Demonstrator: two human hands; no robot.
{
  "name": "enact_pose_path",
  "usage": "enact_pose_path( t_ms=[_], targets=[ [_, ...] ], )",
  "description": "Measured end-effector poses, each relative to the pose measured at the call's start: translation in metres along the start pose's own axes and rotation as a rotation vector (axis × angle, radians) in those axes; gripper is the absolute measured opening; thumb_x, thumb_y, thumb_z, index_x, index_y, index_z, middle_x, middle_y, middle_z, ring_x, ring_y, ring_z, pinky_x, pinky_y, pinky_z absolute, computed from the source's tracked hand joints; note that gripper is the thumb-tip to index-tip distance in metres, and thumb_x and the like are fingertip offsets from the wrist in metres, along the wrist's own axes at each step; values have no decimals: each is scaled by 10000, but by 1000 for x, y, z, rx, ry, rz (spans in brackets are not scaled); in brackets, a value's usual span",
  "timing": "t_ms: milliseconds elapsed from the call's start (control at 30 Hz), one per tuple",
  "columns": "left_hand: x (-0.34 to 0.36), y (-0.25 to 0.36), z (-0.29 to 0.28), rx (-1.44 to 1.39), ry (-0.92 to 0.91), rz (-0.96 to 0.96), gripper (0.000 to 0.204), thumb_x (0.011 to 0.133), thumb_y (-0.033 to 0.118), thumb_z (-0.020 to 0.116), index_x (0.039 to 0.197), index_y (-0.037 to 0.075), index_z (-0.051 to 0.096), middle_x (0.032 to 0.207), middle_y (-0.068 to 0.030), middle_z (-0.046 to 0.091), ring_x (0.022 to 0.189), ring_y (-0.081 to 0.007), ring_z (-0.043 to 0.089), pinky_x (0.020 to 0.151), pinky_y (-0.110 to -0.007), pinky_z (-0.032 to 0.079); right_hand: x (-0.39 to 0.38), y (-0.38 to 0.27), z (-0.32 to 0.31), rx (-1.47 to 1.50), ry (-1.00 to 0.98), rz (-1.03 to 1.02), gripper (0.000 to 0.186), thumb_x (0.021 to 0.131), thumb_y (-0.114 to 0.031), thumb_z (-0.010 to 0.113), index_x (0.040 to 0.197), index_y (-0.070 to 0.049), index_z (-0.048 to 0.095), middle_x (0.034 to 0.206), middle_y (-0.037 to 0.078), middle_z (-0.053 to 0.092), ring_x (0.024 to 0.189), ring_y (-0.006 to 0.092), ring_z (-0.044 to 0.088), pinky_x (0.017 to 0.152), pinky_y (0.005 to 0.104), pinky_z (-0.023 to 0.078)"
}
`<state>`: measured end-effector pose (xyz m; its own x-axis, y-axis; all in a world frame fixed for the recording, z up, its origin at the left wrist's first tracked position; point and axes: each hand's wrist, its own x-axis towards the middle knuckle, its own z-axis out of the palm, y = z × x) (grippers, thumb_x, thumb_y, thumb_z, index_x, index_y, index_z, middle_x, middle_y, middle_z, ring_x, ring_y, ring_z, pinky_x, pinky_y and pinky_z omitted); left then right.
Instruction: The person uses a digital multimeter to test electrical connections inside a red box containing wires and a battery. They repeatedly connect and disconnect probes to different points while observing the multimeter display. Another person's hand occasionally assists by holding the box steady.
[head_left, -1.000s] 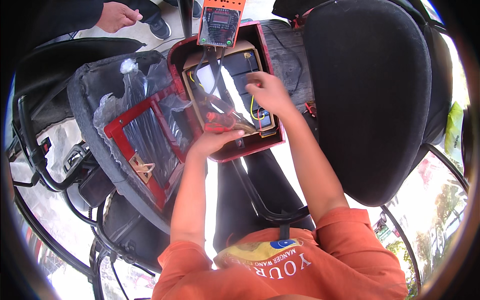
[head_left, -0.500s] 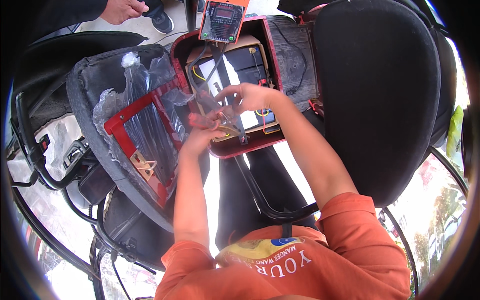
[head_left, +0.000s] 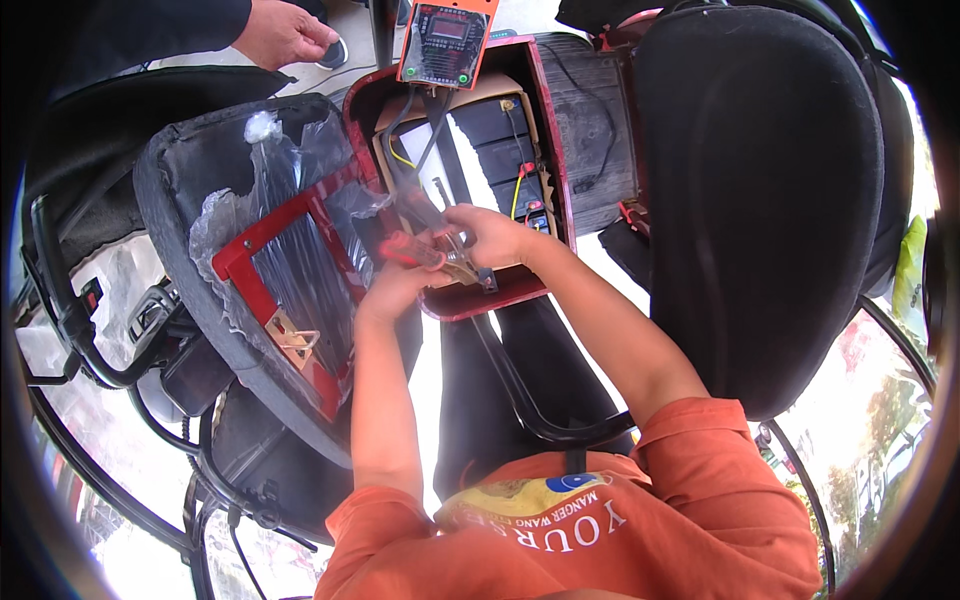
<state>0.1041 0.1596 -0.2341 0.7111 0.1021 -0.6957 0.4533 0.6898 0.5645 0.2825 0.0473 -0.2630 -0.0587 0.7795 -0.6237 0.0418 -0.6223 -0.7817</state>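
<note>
My left hand [head_left: 388,288] is closed around a red-gripped clamp [head_left: 410,250] over the near left part of an open red box. Its metal jaws point right, toward a small dark bracket on the near rim. A dark-gripped clamp [head_left: 420,208] lies just beyond it, where the cables come down. My right hand [head_left: 488,236] is closed beside the jaws, thumb and fingers together; a small dark thing shows at the fingertips, too hidden to name. Under both hands sit black batteries [head_left: 503,155] with red and yellow leads, inside the red box [head_left: 558,170].
An orange-framed tester [head_left: 446,45] with two cables stands at the box's far edge. On the left is an upturned seat with a red frame [head_left: 245,250] and torn plastic; on the right, a black seat [head_left: 755,210]. Another person's hand [head_left: 285,35] is at the upper left.
My right hand has come down and nearer, its fingers drawn together by the clamp jaws, uncovering more of the batteries. The other person's hand has moved right and slightly down.
</note>
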Motion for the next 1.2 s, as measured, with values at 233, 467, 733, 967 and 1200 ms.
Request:
enact_pose_path(
  t_ms=[233,467,733,967,1200],
  targets=[
    [-11,19,7,-53,43,86,582,705,-17,555,1287,-19,570,1228,-113,635,1045,-176,633,904,-284,493,-15,-10,-13,-98,133,4,318,719,-201,695,992,-47,643,917,144,701,854,326,672,789,399,518],
    [-8,23,1,-253,374,160,478,747,-65,519,1219,-1,560,1190,-148,652,972,-201,653,836,-297,526,-42,-28,-31,-193,429,128,218,710,-179,701,878,-62,627,822,127,641,793,346,644,702,424,495],
    [-8,35,-8,-1074,129,133,370,875,93,651,1234,91,565,1249,-127,591,1153,-281,564,730,-325,483,-54,1,-33,128,757,89,166,853,10,687,843,27,522,962,131,688,931,158,691,790,272,545],
    [15,14,-8,-345,544,244,141,920,16,624,1025,99,578,945,-25,648,839,-124,662,632,-203,481,-47,17,-46,232,1137,-51,163,850,-3,694,867,32,536,1051,200,709,978,231,716,825,299,546],
    [35,23,-9,-331,552,335,113,876,-39,462,949,32,512,1098,-159,659,813,-192,657,717,-297,541,-13,13,-64,261,1228,-147,153,895,16,653,876,27,501,1123,224,683,968,182,694,803,253,550]
  ],
)
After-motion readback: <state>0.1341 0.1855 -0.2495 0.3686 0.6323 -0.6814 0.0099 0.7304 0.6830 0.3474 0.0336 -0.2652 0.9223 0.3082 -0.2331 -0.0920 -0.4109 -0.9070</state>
